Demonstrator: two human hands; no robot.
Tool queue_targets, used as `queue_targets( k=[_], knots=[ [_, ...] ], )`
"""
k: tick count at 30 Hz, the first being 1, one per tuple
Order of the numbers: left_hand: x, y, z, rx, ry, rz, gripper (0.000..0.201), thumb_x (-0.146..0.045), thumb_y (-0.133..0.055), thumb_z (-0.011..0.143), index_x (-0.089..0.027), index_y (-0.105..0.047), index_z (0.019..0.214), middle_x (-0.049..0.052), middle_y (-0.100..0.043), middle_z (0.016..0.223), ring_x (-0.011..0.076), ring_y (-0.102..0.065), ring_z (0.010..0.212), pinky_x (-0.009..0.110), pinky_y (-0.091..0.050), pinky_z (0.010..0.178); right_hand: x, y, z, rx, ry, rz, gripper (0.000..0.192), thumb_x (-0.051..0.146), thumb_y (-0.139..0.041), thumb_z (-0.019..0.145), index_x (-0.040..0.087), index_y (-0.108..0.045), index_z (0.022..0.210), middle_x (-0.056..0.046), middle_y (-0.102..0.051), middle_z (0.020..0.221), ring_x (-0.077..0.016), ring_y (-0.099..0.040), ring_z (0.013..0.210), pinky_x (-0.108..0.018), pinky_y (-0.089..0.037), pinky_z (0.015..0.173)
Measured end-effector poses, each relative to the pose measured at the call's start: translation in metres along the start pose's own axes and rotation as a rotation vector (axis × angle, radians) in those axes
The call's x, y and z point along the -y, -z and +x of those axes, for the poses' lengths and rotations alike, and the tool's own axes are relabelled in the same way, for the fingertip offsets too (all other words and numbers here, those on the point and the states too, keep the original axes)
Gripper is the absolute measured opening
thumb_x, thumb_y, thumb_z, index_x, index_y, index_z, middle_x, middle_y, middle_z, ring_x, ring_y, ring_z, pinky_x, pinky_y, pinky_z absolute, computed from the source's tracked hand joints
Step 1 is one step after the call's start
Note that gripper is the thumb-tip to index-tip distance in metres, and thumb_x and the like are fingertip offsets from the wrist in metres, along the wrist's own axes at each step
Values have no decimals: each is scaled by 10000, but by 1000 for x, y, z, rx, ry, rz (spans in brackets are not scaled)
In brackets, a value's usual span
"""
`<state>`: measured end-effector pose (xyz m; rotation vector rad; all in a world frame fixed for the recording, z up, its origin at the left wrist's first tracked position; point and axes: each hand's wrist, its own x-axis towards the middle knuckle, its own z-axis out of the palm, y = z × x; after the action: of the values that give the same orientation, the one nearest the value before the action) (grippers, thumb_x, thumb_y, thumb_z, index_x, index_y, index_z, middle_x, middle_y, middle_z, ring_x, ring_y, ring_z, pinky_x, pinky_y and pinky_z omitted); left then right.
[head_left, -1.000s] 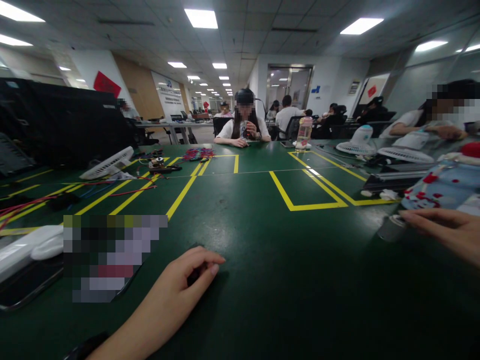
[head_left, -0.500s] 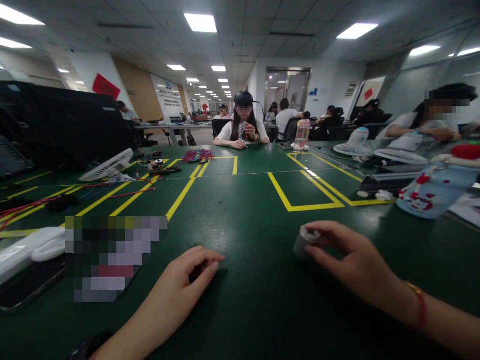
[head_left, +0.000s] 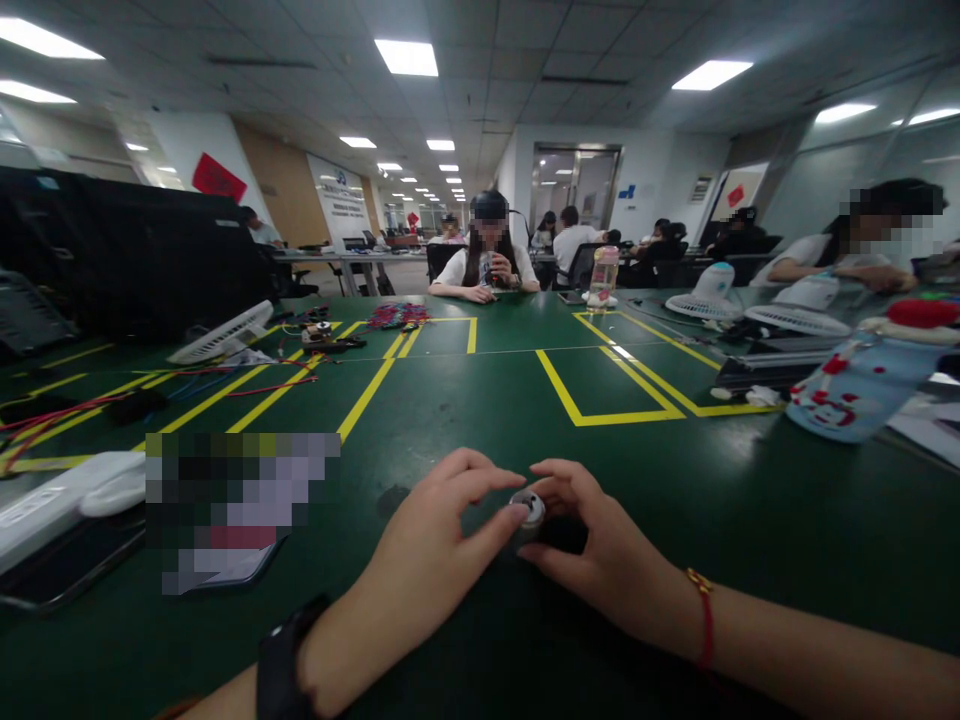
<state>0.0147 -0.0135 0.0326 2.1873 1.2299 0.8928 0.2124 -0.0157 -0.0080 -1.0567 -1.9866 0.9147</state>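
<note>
A small grey cylinder (head_left: 529, 517) is between my two hands above the green table, its round end with a dark hole turned up toward me. My left hand (head_left: 450, 515) has its thumb on the near edge of that end and its index finger curving behind it. From the other side, my right hand (head_left: 600, 540) curls around the cylinder, its thumb low in front and fingers at the right and behind. The index finger of the right hand is raised off it. The cylinder's lower part is dark and partly hidden, so whether it touches the table cannot be seen.
On the left lie a white power strip (head_left: 71, 500), a dark phone (head_left: 71, 565) and a blurred-out flat item (head_left: 240, 510). Wires and a white fan (head_left: 221, 332) are beyond. To the right stands a light-blue bottle (head_left: 844, 395). A person (head_left: 487, 262) sits opposite.
My right hand has brought the grey cylinder left and nearer to me. My left hand has moved right and up to meet it, its thumb and index finger now at the cylinder.
</note>
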Motion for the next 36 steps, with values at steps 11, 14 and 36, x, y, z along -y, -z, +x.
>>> queue_targets(
  k=[11,14,36],
  knots=[
    [18,-11,1,85,54,84,120,-249,-635,833,-281,-744,871,7,-617,868,200,-581,850,324,-451,763,-1,16,-2,-18,29,-203,426,230,-615,728,239,-502,1139,-10,-582,1071,-112,-564,929,-275,-482,844],
    [22,-22,-1,125,46,106,135,-258,-640,827,-292,-741,910,14,-635,892,212,-580,869,339,-457,782,-1,15,-2,-32,41,-221,430,243,-614,730,233,-503,1146,-22,-584,1079,-124,-568,940,-291,-487,858],
    [62,31,-41,-11,281,93,210,-357,-490,909,-281,-661,1003,3,-684,1002,216,-634,954,328,-493,832,-75,175,-77,-640,-258,-1153,708,554,-604,703,145,-456,1262,-188,-496,1247,-358,-463,1167,-493,-357,975]
  ],
)
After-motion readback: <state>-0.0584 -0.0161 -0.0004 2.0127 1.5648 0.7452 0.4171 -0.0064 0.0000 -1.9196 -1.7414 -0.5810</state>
